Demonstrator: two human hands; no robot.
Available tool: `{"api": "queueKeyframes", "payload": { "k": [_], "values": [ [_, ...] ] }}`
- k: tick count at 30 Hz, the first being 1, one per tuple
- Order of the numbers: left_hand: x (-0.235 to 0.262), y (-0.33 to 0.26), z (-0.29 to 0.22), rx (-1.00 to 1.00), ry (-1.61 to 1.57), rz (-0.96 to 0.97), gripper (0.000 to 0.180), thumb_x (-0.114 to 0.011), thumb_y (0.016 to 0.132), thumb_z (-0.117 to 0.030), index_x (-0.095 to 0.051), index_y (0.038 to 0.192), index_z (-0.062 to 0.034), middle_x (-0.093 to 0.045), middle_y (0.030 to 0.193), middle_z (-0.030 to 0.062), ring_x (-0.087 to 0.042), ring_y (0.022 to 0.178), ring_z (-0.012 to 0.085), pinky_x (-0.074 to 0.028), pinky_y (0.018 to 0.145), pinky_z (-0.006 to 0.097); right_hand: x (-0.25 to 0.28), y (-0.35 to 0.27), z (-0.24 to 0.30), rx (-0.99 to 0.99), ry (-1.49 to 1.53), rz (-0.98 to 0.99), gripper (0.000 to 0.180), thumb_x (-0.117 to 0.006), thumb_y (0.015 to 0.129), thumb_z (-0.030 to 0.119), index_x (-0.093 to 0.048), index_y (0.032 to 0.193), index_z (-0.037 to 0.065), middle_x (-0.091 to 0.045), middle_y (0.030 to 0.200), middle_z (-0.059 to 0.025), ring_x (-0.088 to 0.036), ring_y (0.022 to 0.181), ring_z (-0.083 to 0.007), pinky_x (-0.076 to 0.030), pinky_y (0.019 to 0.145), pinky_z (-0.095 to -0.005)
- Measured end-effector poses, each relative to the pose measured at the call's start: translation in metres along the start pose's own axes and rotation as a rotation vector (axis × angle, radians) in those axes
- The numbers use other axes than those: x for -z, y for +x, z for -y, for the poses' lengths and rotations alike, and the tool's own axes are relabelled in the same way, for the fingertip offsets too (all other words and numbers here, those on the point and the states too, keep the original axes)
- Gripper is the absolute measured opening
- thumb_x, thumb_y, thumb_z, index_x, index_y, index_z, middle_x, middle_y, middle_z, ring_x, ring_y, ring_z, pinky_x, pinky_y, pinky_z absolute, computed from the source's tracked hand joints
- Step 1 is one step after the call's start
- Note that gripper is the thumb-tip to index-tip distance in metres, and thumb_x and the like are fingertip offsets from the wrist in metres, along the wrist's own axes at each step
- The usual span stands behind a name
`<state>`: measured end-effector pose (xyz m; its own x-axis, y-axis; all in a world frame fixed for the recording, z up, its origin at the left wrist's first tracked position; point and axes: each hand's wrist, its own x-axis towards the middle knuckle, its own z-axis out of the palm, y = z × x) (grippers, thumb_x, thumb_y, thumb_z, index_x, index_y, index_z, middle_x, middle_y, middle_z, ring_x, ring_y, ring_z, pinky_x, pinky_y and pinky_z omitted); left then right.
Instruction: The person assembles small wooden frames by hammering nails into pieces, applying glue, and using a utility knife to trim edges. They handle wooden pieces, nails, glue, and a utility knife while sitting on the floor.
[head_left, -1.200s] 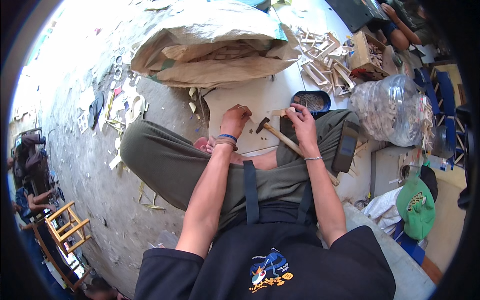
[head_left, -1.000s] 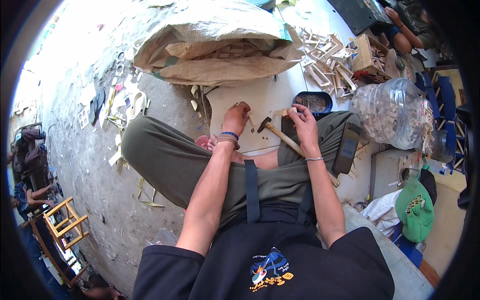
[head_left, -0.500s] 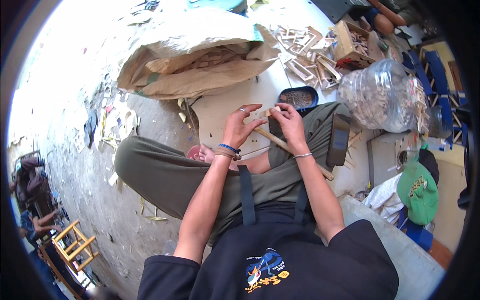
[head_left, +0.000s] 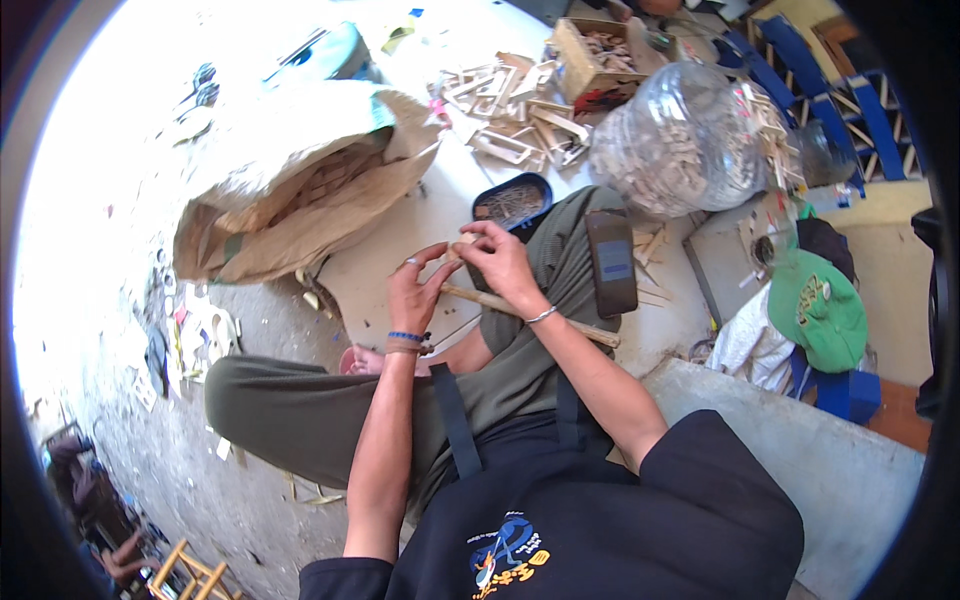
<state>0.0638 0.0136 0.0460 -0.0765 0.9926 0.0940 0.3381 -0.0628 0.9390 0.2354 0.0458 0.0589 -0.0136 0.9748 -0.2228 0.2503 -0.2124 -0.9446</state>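
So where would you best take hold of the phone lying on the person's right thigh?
Grip the phone across its two long edges near the middle, coming from above. It lies flat, screen up, on the thigh, so only the narrow sides are free. The right hand is nearest.

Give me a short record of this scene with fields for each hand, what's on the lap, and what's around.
left hand: raised, fingertips meeting the right hand's on a small pale wooden piece
right hand: pinching the same piece; a long wooden handle runs under it
lap: dark phone lying on the right thigh
nearby: dark tray of small sticks, brown paper sack, clear plastic jug of wood bits, heap of wooden frames, green cap
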Motion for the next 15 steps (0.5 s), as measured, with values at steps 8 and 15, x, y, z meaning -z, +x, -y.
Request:
{"api": "queueKeyframes", "payload": {
  "k": [8, 15],
  "values": [
    [0.001, -0.004, 0.008, 0.043, 0.005, 0.068, 0.031, -0.077, 0.094, -0.009, -0.073, 0.123, -0.0006, -0.076, 0.112, 0.0100, -0.070, 0.098, 0.0145, -0.057, 0.087, 0.030, 0.004, -0.007, 0.023, 0.051, -0.067, 0.043, 0.042, -0.075, 0.090, 0.030, -0.069, 0.123, 0.006, -0.076, 0.090, -0.0147, -0.075, 0.084, -0.0259, -0.056, 0.077, -0.0365],
    [-0.006, -0.010, 0.012, 0.119, -0.147, -0.044, 0.027, -0.079, 0.092, -0.006, -0.074, 0.117, 0.0020, -0.076, 0.102, 0.0096, -0.071, 0.090, 0.0123, -0.057, 0.080, 0.027, 0.070, -0.044, 0.061, 0.374, -0.237, -0.208, 0.032, -0.072, 0.095, 0.028, -0.070, 0.121, 0.009, -0.074, 0.097, -0.0127, -0.072, 0.089, -0.0310, -0.056, 0.079, -0.0400]
  ]
}}
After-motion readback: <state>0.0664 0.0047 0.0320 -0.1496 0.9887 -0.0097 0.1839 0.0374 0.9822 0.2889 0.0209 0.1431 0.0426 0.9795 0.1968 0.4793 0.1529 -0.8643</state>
